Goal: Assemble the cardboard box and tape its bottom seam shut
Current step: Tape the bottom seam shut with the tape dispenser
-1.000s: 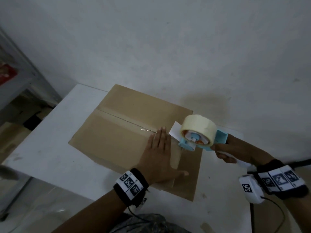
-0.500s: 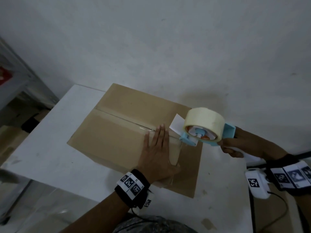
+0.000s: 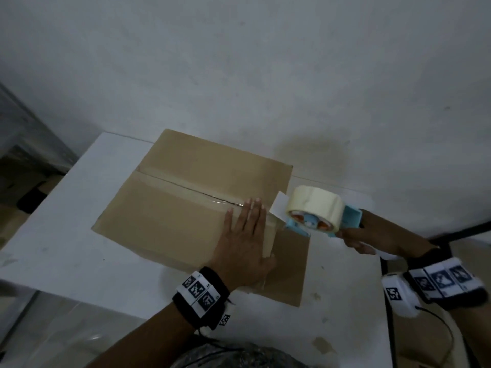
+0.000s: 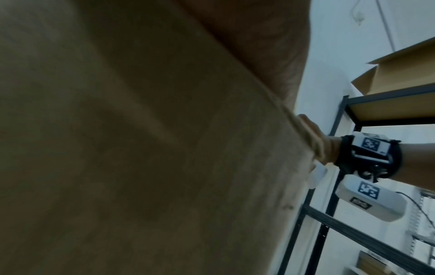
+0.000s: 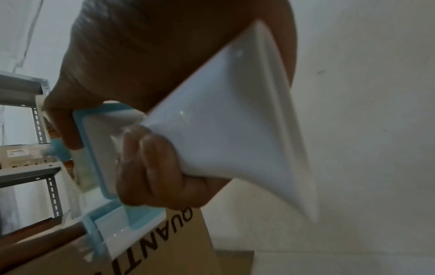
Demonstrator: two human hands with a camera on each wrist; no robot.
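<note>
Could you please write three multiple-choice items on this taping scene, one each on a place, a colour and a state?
1. Where does the left hand lie?
A. flat on top of the box
B. on the bare table
C. on the tape roll

2. What colour is the dispenser frame?
A. red
B. light blue
C. black

3. How does the right hand stand?
A. open and idle
B. flat on the box
C. gripping the dispenser's handle

Key:
1 A: in the head view its straight fingers rest on the box top beside the seam.
2 B: the frame around the tape roll is light blue in the head and right wrist views.
3 C: in the right wrist view its fingers curl round the white handle.
</note>
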